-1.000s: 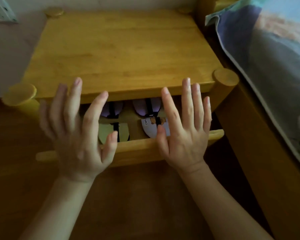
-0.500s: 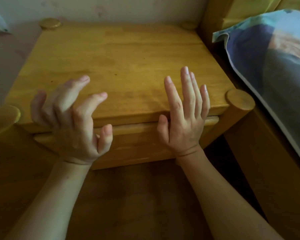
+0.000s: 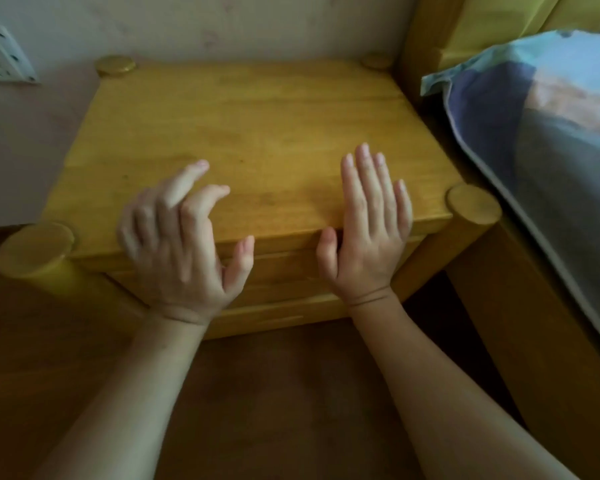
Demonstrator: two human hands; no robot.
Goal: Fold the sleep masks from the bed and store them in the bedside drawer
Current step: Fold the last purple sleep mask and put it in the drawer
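The bedside drawer (image 3: 284,292) of the yellow wooden nightstand (image 3: 257,133) is pushed in, its front flush under the top. No sleep masks show; they are hidden inside. My left hand (image 3: 184,247) hovers in front of the drawer's left half, fingers loosely bent, blurred, holding nothing. My right hand (image 3: 368,233) is in front of the drawer's right half with straight fingers pointing up over the top's front edge, holding nothing.
The bed (image 3: 551,140) with a blue and grey patterned cover lies close on the right, its wooden side frame (image 3: 520,323) beside the nightstand. A white wall socket (image 3: 4,57) sits at the upper left. Brown wooden floor (image 3: 257,393) lies below my arms.
The drawer was open with masks showing inside a second ago and was pushed shut. Both hands then stayed at its front; the left fingers have curled a little.
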